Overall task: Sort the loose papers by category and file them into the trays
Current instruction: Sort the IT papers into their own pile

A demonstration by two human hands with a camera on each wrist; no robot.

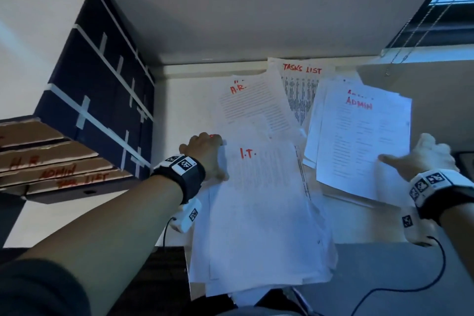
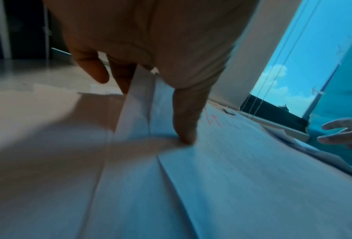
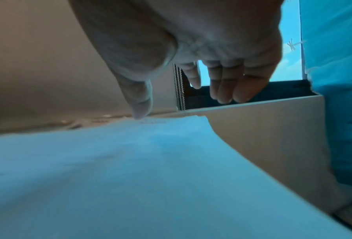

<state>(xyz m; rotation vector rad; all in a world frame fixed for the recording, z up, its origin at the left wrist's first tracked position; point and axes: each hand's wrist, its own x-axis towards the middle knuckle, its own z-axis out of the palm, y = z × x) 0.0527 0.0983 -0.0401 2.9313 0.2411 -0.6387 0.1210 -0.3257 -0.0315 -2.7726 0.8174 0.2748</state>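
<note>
A stack of white papers marked I.T. [image 1: 261, 200] lies in the middle of the desk and hangs over its near edge. My left hand [image 1: 207, 154] grips its left edge. In the left wrist view the thumb [image 2: 184, 129] presses on top of the I.T. papers [image 2: 253, 161] and the fingers curl behind the lifted edge. At the right lies the ADMIN stack [image 1: 359, 136]. My right hand [image 1: 410, 154] has its thumb [image 3: 140, 111] touching the top ADMIN sheet [image 3: 130, 161], with the fingers straight and off the paper. H.R. papers [image 1: 251, 105] and a TASKS LIST sheet [image 1: 302, 79] lie at the back.
Stacked cardboard trays [image 1: 51, 164] labelled H.R., ADMIN and TASK LIST stand at the left. Behind them is a dark box [image 1: 102, 79] with white tape. A window with blind cords [image 1: 436, 13] is at the back right. A black cable [image 1: 410, 287] trails near the front right.
</note>
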